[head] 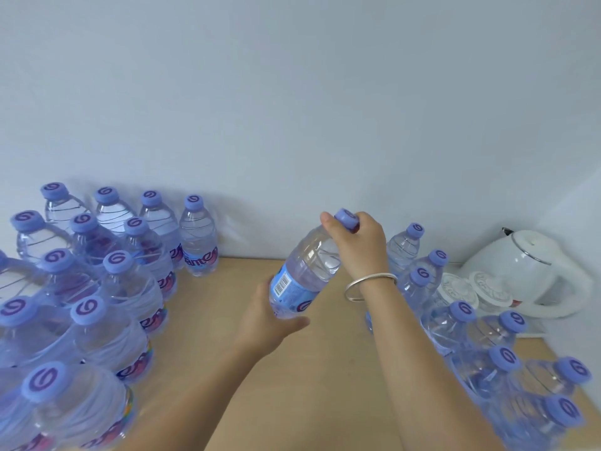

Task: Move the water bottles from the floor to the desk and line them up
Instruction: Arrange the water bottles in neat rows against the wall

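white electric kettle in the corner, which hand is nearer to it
Right. The right hand, gripping the cap of the tilted clear plastic water bottle, is closer to the white electric kettle; the left hand, holding the bottle's base, is farther away.

We count fourteen water bottles (198, 236) left of the held bottle (305, 271), nine right, two lidded cups (457, 289), one kettle (533, 271).

This looks like an office or a plain room with a tea corner. A light wooden desk (325, 385) stands against a bare pale wall (292, 92), and a white electric kettle (533, 271) sits at its far right corner beside two white lidded cups (468, 288). Many identical water bottles (97, 288) crowd the desk's left and right edges.
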